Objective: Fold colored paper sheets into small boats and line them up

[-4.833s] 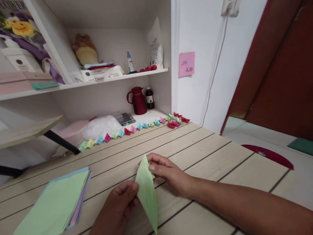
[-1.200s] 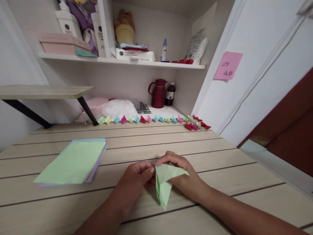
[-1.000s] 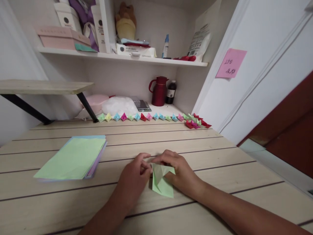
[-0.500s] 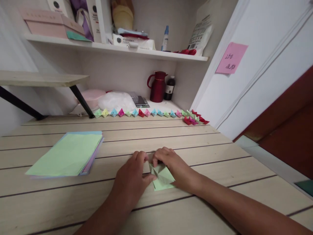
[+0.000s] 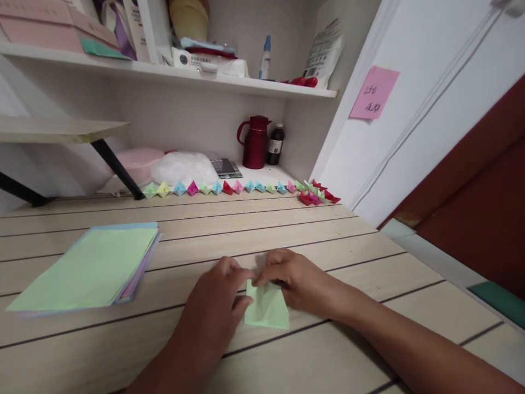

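Observation:
A small folded sheet of light green paper (image 5: pixel 268 313) lies on the table between my hands, with crease lines across its face. My left hand (image 5: pixel 217 301) is at its left side, thumb and index finger spaced a little apart along that edge, steadying it. At the top edge, my right hand (image 5: pixel 293 279) pinches the paper between curled fingers, its other fingers folded under and partly hidden. To the left lies a stack of coloured paper (image 5: pixel 88 268) with a light green sheet uppermost.
A row of small folded paper boats (image 5: pixel 217 187) lines the table's back edge, ending in a cluster of red and green ones (image 5: pixel 315 196). Behind stand a red jug (image 5: pixel 256 143) and a dark bottle (image 5: pixel 275 145). A raised wooden shelf (image 5: pixel 61 131) on black legs stands at left.
The paper's raised, pointed folds at its upper left now lie flatter. My right fingers have shifted onto its top edge. The whole view has moved slightly, so things appear further left.

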Demonstrator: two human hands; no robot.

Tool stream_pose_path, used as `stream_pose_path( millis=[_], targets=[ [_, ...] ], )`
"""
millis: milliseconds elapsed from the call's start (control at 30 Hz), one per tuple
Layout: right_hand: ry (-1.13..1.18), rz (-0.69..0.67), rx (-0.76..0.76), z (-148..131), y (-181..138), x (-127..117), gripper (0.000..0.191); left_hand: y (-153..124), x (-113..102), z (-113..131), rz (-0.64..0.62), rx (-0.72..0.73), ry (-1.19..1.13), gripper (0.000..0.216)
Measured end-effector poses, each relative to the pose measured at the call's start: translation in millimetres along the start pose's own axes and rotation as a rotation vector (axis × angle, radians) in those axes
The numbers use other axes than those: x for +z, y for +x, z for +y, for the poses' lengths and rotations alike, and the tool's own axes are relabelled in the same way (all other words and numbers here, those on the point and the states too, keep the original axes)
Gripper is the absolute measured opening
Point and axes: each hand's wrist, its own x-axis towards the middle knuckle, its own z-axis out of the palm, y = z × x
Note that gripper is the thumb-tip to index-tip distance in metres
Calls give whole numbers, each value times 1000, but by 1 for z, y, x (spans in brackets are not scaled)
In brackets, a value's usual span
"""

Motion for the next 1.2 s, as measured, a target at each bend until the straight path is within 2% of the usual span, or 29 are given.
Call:
stream_pose_path(
  millis=[167, 333, 400, 567, 767, 867, 1200],
  targets=[
    [-111, 88, 17, -2, 6, 16, 25, 2, -4, -1, 37, 18, -9, 26],
    [-30, 35, -5, 4, 5, 7, 42, 2, -20, -3, -73, 47, 112, 17],
    [17, 0, -26, 7, 2, -1, 42, 1, -24, -1, -120, 70, 191, 15],
    [71, -36, -58, 8, -3, -14, 33, -1, -25, 4, -185, 94, 310, 22],
    [77, -26, -55, 9, -3, -13, 19, 0, -25, 3, -205, 96, 360, 30],
    [70, -40, -57, 10, -2, -12, 6, -2, -24, 4, -218, 90, 401, 31],
    [4, 1, 51, 3, -1, -10, 16, -7, -22, -5, -240, 155, 458, 33]
  ],
)
